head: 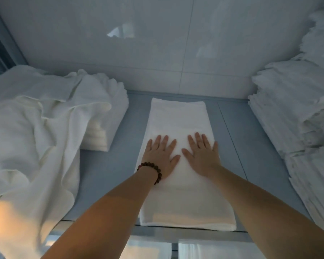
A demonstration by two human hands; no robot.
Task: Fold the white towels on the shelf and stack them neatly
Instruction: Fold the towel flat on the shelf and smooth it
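A white towel [178, 116], folded into a long narrow strip, lies lengthwise on the grey-blue shelf [241, 146], reaching from the front edge toward the back wall. My left hand [161, 156], with a brown bead bracelet at the wrist, presses flat on the towel's middle with fingers spread. Beside it, my right hand [202, 154] lies flat on the same towel, thumbs nearly meeting. A loose heap of unfolded white towels [36, 128] covers the shelf's left side and hangs over its front edge.
A short stack of folded towels [99, 135] sits under the loose heap's right end. A tall stack of folded white towels [295, 113] fills the right side. A glossy white tiled wall [157, 43] closes the back. More folded white linen [213, 249] shows on the shelf below.
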